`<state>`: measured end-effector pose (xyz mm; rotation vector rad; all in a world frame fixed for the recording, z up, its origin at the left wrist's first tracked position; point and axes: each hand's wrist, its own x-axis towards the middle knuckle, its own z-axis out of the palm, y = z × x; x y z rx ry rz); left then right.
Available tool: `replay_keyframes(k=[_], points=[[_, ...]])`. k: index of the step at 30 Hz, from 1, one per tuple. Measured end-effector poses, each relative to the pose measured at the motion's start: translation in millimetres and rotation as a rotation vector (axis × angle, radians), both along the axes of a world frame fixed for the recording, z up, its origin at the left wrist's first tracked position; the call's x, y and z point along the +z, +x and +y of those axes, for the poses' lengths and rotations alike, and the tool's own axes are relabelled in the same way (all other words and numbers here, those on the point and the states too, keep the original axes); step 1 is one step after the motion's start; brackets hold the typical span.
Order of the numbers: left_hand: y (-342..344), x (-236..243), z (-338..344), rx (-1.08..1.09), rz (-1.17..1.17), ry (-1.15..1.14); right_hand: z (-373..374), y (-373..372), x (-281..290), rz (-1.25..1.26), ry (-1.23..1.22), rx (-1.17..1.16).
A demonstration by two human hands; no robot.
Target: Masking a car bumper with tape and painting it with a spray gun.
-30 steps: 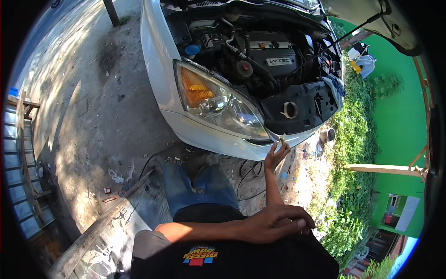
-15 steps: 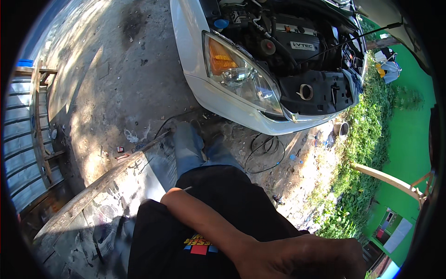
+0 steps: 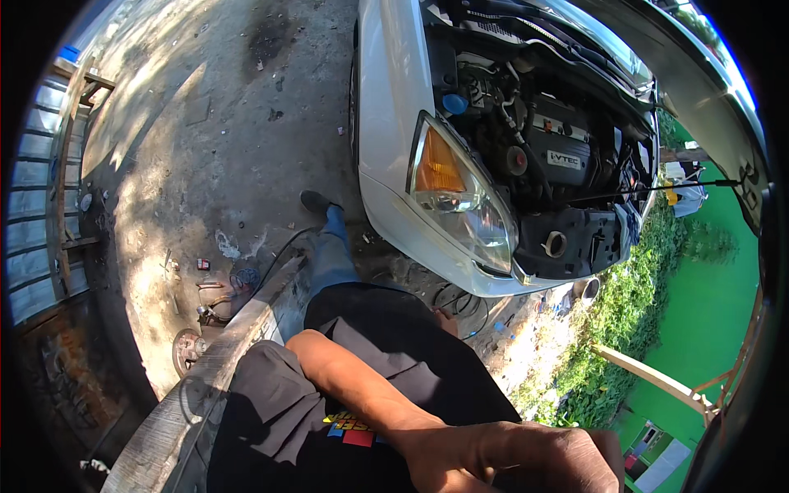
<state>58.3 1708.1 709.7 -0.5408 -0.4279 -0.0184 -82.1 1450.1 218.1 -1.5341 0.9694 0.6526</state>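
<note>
My left arm bends across my black shirt (image 3: 394, 329), and my left hand (image 3: 534, 460) is raised close at the lower edge. Its fingers look curled in; whatever they may hold is hidden. Past the right side of the shirt, a small part of my right hand (image 3: 446, 322) shows low down, its fingers mostly covered. Ahead stands a silver-white car (image 3: 390, 193) with its hood up. Its headlight (image 3: 468, 201) and engine (image 3: 567, 152) face me. A ring-shaped part (image 3: 555, 244) lies on the black front panel.
A weathered wooden bench (image 3: 205, 361) runs at my left. Beyond it, metal parts (image 3: 212, 308) and a round disc (image 3: 188, 352) lie on the ground. A black hose (image 3: 460, 302) coils by the bumper. A hood prop rod (image 3: 657, 192), plants (image 3: 608, 337) and a green wall (image 3: 699, 287) are at the right.
My view has shifted left and the car now sits farther right and lower. One leg has stepped forward. My right hand has come into view; my left stays raised.
</note>
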Motion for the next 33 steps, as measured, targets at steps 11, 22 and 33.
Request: replay_keyframes(k=[11, 22, 33], points=[[156.9, -20.8, 183.2, 0.622, -0.042, 0.174, 185.9, 238.2, 42.4, 0.081, 0.046, 0.517], [150.9, -4.0, 313.4, 1.234, 0.058, 0.126, 329.9, 380.6, 42.9, 0.165, 0.038, 1.204], [82.5, -79.7, 509.4, 1.639, 0.434, 0.598, 514.7, 549.3, 50.1, 0.24, -0.201, 1.735]])
